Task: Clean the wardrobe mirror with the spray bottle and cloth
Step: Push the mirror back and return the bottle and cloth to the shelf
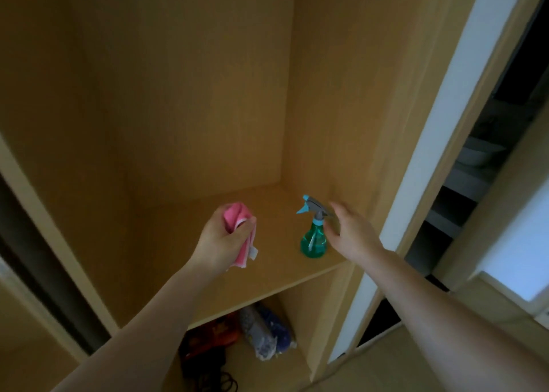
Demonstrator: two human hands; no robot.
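Note:
A green spray bottle (313, 237) with a grey and blue trigger head stands upright on a wooden wardrobe shelf (276, 270), near its right side. My right hand (350, 231) is open just to the right of the bottle, its fingers spread close to the neck; I cannot tell whether they touch it. My left hand (221, 240) hovers over the shelf to the left and grips a crumpled pink cloth (237, 222). The wardrobe's sliding door (439, 142) stands at the right, seen edge-on with a pale face.
The compartment's back and side walls rise above the shelf. Below the shelf lie an orange item (214, 336), a plastic-wrapped blue and white bundle (267, 332) and dark cords (219, 379). Dark shelves with folded things show at far right.

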